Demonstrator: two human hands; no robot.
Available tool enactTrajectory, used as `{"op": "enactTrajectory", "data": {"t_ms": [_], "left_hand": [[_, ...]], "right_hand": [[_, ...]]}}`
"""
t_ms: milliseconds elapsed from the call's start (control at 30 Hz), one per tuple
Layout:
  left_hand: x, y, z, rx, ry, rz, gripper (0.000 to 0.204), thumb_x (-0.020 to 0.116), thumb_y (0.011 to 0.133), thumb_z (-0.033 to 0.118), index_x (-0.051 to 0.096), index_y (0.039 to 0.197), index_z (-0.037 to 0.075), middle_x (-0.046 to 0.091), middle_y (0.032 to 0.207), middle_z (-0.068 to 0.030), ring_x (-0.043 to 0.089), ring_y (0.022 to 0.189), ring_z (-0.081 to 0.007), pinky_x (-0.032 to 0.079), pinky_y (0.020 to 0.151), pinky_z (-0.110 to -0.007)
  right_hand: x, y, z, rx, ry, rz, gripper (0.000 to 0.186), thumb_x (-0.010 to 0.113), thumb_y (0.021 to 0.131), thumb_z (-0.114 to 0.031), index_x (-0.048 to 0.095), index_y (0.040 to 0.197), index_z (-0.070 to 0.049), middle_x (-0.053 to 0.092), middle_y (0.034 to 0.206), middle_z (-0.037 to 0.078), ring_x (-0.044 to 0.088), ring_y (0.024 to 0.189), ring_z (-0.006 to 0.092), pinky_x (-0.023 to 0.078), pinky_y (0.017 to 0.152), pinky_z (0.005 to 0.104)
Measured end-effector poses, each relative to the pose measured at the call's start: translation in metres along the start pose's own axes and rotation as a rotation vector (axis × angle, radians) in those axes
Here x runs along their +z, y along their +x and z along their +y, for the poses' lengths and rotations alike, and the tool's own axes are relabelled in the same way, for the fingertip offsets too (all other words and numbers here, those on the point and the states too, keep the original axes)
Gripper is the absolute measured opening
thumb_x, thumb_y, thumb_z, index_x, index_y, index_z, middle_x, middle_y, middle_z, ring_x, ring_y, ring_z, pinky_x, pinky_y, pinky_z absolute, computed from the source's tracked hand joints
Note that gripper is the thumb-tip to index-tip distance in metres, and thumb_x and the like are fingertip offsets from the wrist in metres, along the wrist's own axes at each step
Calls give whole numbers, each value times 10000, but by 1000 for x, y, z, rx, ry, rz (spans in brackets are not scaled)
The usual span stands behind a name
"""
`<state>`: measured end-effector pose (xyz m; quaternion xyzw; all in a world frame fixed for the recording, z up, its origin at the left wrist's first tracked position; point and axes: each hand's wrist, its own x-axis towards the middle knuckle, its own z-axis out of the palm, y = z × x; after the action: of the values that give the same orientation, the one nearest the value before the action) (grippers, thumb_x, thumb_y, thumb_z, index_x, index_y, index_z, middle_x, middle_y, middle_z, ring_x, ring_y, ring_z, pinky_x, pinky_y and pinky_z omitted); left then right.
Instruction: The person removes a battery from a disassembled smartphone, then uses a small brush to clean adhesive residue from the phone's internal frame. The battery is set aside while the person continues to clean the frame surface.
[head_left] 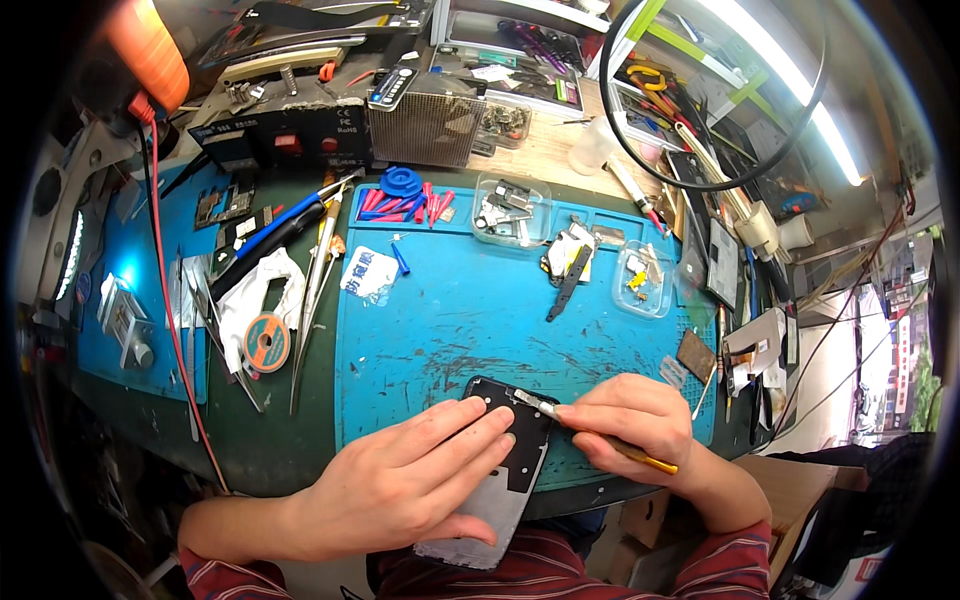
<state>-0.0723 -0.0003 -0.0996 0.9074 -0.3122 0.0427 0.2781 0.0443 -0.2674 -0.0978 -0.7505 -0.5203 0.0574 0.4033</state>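
Blue mat [450,320] on a cluttered repair bench [290,440].
Left hand [410,480] lies flat on the phone frame [505,470]; right hand [630,425] pinches a tool [545,405].

We see a dark green workbench [300,440] carrying a blue work mat [450,320] in the middle and a second blue mat [130,290] at the left. On the middle mat lie two clear plastic trays [510,210] of small parts, red and blue picks [405,205] and a dark phone frame [520,440]. Long tweezers [310,290] and a solder-wick reel [266,343] rest between the mats.
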Motion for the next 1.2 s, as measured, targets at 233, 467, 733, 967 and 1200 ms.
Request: {"op": "enactTrajectory", "data": {"t_ms": [233, 467, 733, 967, 1200], "left_hand": [[-1, 0, 0, 0, 1, -7, 739, 769, 750, 514, 663, 1253, -16, 611, 1383, -128, 591, 1254, -305, 530, 1029, -393], [-1, 0, 1, 1, 16, -4, 725, 761, 765, 518, 666, 1250, -12, 612, 1380, -124, 592, 1252, -301, 530, 1026, -389], [0, 0, 0, 0, 17, -4, 725, 759, 768, 527, 668, 1253, -4, 615, 1377, -120, 596, 1249, -300, 529, 1030, -392], [0, 0, 0, 0, 17, -4, 730, 768, 756, 525, 670, 1253, -1, 615, 1378, -119, 600, 1242, -302, 538, 1022, -393], [0, 0, -1, 6, 15, -2, 727, 767, 756, 524, 670, 1251, 0, 616, 1377, -117, 601, 1241, -303, 543, 1017, -392]], "right_hand": [[3, 6, -4, 22, -1, -14, 349, 804, 796, -14, 735, 1138, -14, 725, 927, 99, 691, 754, 245, 535, 636, 335], [0, -1, 1, 50, 138, 34, 323, 776, 839, -53, 733, 1155, 0, 732, 954, 132, 706, 790, 255, 560, 685, 332], [-2, -5, -3, 147, 185, 56, 299, 755, 817, -14, 737, 1114, 16, 753, 957, 151, 737, 818, 265, 583, 718, 319], [2, -3, -1, 133, 118, 78, 274, 752, 787, 26, 746, 1060, 6, 756, 915, 135, 738, 766, 246, 583, 687, 315], [2, -4, -4, 150, 111, 87, 265, 741, 788, 34, 748, 1051, 4, 757, 912, 130, 740, 770, 244, 584, 691, 311]]}}
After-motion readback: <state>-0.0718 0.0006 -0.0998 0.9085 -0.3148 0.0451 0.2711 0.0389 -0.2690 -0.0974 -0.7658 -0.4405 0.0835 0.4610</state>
